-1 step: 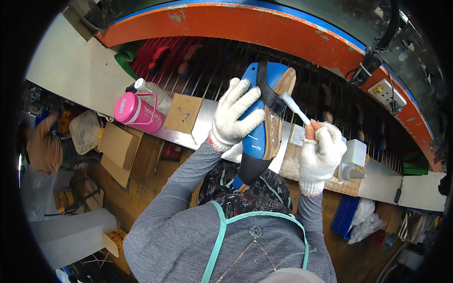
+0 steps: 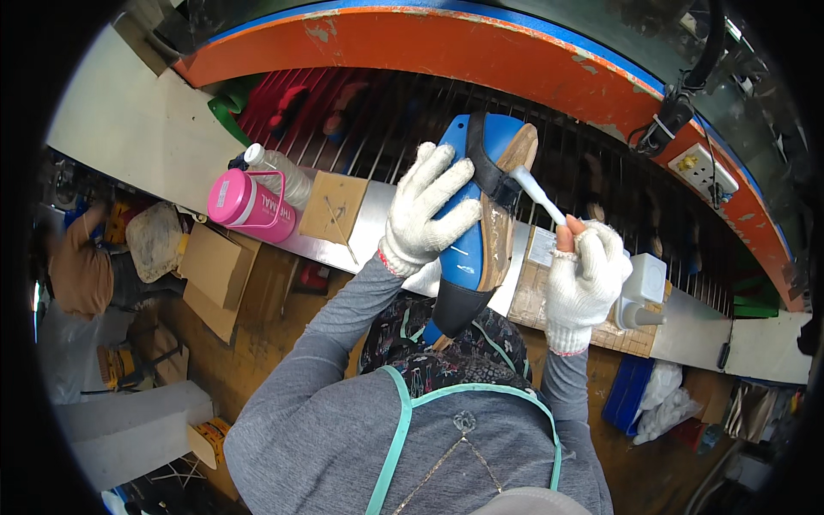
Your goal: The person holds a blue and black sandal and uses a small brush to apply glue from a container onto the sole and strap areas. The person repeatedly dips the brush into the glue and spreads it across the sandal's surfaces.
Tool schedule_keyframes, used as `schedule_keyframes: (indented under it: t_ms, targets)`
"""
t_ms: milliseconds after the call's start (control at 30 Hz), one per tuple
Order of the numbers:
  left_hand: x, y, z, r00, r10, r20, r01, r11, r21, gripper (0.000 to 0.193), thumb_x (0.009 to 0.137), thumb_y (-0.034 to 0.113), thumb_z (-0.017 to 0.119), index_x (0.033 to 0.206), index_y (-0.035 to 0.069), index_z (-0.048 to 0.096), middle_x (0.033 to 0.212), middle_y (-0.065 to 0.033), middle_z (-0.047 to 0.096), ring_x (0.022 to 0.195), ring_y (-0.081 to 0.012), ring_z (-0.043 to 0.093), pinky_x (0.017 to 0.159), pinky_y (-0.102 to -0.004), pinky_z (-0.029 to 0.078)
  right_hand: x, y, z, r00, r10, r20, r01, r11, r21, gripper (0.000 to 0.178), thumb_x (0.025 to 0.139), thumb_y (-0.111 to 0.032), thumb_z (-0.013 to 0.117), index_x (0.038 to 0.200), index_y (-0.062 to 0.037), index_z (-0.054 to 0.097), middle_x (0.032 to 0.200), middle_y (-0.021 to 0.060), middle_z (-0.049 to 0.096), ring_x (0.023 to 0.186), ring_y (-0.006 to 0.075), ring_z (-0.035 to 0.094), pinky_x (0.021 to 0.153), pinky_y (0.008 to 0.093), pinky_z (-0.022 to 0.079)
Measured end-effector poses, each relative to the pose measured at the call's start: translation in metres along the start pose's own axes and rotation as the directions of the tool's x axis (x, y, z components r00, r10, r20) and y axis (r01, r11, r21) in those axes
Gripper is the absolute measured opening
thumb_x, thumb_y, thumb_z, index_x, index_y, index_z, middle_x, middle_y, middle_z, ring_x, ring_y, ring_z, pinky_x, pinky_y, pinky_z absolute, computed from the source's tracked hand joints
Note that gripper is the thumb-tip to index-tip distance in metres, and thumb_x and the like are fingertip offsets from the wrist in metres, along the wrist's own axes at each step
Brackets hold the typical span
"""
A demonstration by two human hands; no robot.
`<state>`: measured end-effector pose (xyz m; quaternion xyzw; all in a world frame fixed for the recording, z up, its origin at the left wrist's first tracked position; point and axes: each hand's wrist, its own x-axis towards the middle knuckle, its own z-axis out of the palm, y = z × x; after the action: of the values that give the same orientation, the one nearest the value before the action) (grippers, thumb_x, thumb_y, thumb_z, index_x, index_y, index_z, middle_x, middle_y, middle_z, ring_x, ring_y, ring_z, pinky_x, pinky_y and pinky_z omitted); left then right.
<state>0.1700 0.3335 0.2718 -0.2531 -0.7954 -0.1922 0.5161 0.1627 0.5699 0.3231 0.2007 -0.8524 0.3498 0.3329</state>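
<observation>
A blue shoe last point(image 2: 464, 244) stands tilted over my lap, its underside turned to the right. A black strap point(image 2: 489, 161) wraps its upper part, a black piece point(image 2: 463, 300) covers its lower end, and a tan sole layer lies along its underside. My left hand point(image 2: 427, 209), in a white knitted glove, holds it from the left, fingers spread over the blue surface. In my right hand point(image 2: 586, 273), gloved with bare fingertips, a small white brush point(image 2: 541, 197) is pinched by its handle. Its head touches or nearly touches the last beside the strap; bristles cannot be made out.
Behind the last runs a rack of metal bars point(image 2: 390, 116) under an orange beam point(image 2: 412, 43). A pink jug point(image 2: 257, 206), clear bottle point(image 2: 290, 176) and cardboard piece point(image 2: 333, 206) are on the left ledge. White containers point(image 2: 645, 279) stand right. Another person point(image 2: 81, 266) is far left.
</observation>
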Motion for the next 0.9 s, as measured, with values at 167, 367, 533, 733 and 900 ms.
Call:
schedule_keyframes:
  t_ms: [167, 367, 533, 733, 900]
  targets:
    - [0.006, -0.005, 0.005, 1.000, 0.029, -0.005, -0.029, 1.000, 0.007, 0.039, 0.070, 0.012, 0.076, 0.105, 0.020, 0.062, 0.127, -0.0185, 0.062, 0.118, -0.0450, 0.060, 0.102, -0.0623, 0.046, 0.012, 0.013, 0.001, 0.991, -0.111, -0.073, 0.111, 0.994, -0.006, 0.021, 0.075, -0.009, 0.083, 0.095, -0.0039, 0.077, 0.097, 0.0098, 0.068, 0.089, 0.0244, 0.060, 0.074, 0.0341, 0.046]
    - [0.009, -0.005, 0.005, 0.999, 0.037, -0.020, -0.038, 0.999, -0.013, 0.037, 0.068, 0.011, 0.077, 0.102, 0.020, 0.063, 0.125, -0.0178, 0.063, 0.117, -0.0448, 0.061, 0.102, -0.0617, 0.047, 0.017, 0.022, -0.011, 0.990, -0.113, 0.089, 0.110, 0.993, 0.042, 0.021, 0.076, -0.012, 0.084, 0.095, -0.0073, 0.077, 0.100, 0.0068, 0.068, 0.093, 0.0227, 0.055, 0.079, 0.0328, 0.044]
    - [0.011, -0.005, 0.005, 0.998, 0.063, -0.027, -0.064, 0.998, -0.026, 0.038, 0.068, 0.010, 0.077, 0.102, 0.019, 0.063, 0.125, -0.0174, 0.064, 0.119, -0.0444, 0.060, 0.102, -0.0619, 0.047, 0.022, 0.023, -0.011, 0.996, -0.085, 0.041, 0.081, 0.994, 0.075, 0.021, 0.077, -0.014, 0.084, 0.096, -0.0087, 0.077, 0.100, 0.0066, 0.068, 0.091, 0.0224, 0.054, 0.077, 0.0330, 0.043]
    - [0.014, -0.006, 0.004, 0.996, 0.084, -0.036, -0.086, 0.995, -0.044, 0.037, 0.068, 0.010, 0.077, 0.102, 0.019, 0.064, 0.125, -0.0178, 0.063, 0.119, -0.0439, 0.059, 0.101, -0.0618, 0.047, 0.022, 0.023, -0.016, 0.984, -0.143, 0.101, 0.138, 0.989, 0.061, 0.020, 0.075, -0.015, 0.084, 0.094, -0.0105, 0.077, 0.099, 0.0056, 0.068, 0.090, 0.0225, 0.054, 0.078, 0.0341, 0.042]
    - [0.016, -0.005, 0.004, 0.997, 0.077, -0.019, -0.078, 0.996, -0.049, 0.036, 0.069, 0.010, 0.076, 0.102, 0.019, 0.064, 0.125, -0.0177, 0.064, 0.119, -0.0443, 0.059, 0.101, -0.0612, 0.047, 0.027, 0.027, -0.023, 0.965, -0.190, 0.179, 0.181, 0.981, 0.069, 0.021, 0.073, -0.017, 0.084, 0.092, -0.0111, 0.077, 0.096, 0.0044, 0.067, 0.088, 0.0222, 0.054, 0.078, 0.0346, 0.041]
